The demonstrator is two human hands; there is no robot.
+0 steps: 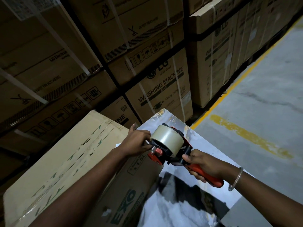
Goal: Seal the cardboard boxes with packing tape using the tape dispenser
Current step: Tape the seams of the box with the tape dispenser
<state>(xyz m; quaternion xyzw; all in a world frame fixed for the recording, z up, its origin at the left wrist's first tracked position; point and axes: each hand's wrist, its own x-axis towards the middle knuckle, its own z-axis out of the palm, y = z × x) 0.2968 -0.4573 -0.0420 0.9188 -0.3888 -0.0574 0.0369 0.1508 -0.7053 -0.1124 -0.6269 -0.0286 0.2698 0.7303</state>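
- At centre frame, the tape dispenser (170, 149) hangs above a shiny table (205, 151); right hand (201, 166) clenched round its orange handle, toward 4 o'clock.
- Left hand (137, 143) pinches at the dispenser's front, seemingly the tape end; I cannot tell for sure.
- Dispenser looks light and rigid: hold by the handle. Tape likely thin, clingy.
- Cardboard box (65, 161), 8 o'clock, flaps closed, contents hidden.

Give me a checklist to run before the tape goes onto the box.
1. Right hand grips the tape dispenser by its handle: ok.
2. Tape roll seated on the dispenser: ok.
3. Left hand at the dispenser's front end: ok.
4. Free tape end pulled out: cannot tell.
5. Dispenser touching the cardboard box: not ok, held above it.
6. Box flaps closed: ok.
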